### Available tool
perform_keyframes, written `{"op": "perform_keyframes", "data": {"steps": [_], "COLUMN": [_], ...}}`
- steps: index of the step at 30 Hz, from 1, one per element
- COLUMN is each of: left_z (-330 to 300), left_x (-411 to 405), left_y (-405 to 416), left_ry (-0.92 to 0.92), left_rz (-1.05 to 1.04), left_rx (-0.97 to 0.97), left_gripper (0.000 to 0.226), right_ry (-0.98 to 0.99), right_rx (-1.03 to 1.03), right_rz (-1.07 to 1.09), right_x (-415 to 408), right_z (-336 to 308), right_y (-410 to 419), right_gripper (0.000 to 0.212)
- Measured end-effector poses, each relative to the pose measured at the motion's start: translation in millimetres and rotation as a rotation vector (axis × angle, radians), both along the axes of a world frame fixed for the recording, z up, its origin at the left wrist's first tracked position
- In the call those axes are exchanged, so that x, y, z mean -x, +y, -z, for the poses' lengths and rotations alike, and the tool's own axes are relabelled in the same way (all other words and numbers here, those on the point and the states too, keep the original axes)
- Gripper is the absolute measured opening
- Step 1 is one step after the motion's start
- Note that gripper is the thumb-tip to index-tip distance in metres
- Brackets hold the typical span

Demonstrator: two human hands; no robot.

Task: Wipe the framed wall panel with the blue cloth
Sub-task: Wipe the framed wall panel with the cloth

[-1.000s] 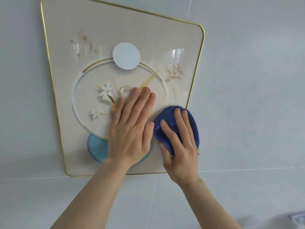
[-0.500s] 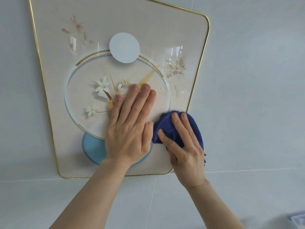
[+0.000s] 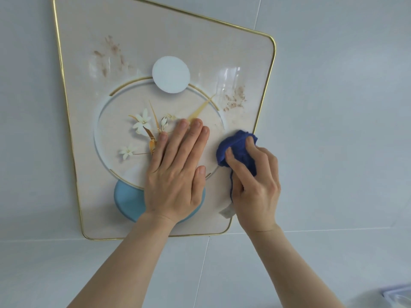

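Observation:
The framed wall panel (image 3: 138, 47) is beige with a thin gold rim, a printed ring, white flowers, a white disc and a blue disc. Brown smudges mark its upper left and its right side. My left hand (image 3: 175, 172) lies flat on the panel's middle, fingers together and pointing up. My right hand (image 3: 255, 185) grips the bunched blue cloth (image 3: 238, 147) and presses it against the panel near the right rim, below the right smudge. A white tag of the cloth hangs under that hand.
Pale grey wall tiles (image 3: 344, 107) surround the panel, with a horizontal grout line just under its lower rim. A corner of a clear plastic container (image 3: 398, 296) shows at the bottom right.
My right hand has bunched the cloth up from flat under the palm and shifted it up along the right edge. My left hand stays pressed on the panel. The view shifted slightly.

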State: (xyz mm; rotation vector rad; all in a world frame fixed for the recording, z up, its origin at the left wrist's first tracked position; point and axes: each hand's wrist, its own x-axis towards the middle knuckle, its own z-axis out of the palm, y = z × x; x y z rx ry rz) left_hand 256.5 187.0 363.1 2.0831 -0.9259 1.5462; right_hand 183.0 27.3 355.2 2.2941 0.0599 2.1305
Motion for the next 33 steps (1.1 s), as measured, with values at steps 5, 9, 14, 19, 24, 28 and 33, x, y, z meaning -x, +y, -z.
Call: {"op": "perform_keyframes", "data": {"steps": [5, 9, 14, 19, 24, 28, 33], "left_z": [-3.5, -6.8, -15.6, -33.1, -53.6, -49.4, -45.5], "left_x": [4.7, 12.5, 26.7, 32.1, 16.9, 1.8, -3.5], "left_y": [2.7, 7.6, 13.3, 18.6, 20.3, 19.6, 13.0], "left_ry": [0.038, 0.093, 0.150, 0.114, 0.123, 0.110, 0.083], "left_rz": [0.038, 0.040, 0.029, 0.002, -0.099, -0.141, -0.167], "left_rx": [-0.006, -0.035, -0.055, -0.022, -0.017, -0.038, -0.015], "left_gripper": [0.060, 0.061, 0.060, 0.065, 0.083, 0.090, 0.089], "right_ry": [0.100, 0.243, 0.448, 0.131, 0.010, 0.109, 0.068], "right_rx": [0.037, 0.072, -0.096, -0.395, -0.220, 0.066, 0.099], "right_rz": [0.049, 0.111, -0.012, -0.240, -0.167, -0.095, -0.067], "right_x": [15.0, 32.2, 63.6, 62.5, 32.9, 6.3, -15.0], "right_z": [9.7, 14.0, 29.1, -46.3, -103.3, -96.3, -77.8], "right_y": [1.9, 7.3, 10.1, 23.7, 28.1, 24.8, 23.8], "right_gripper": [0.049, 0.044, 0.047, 0.034, 0.031, 0.033, 0.035]}}
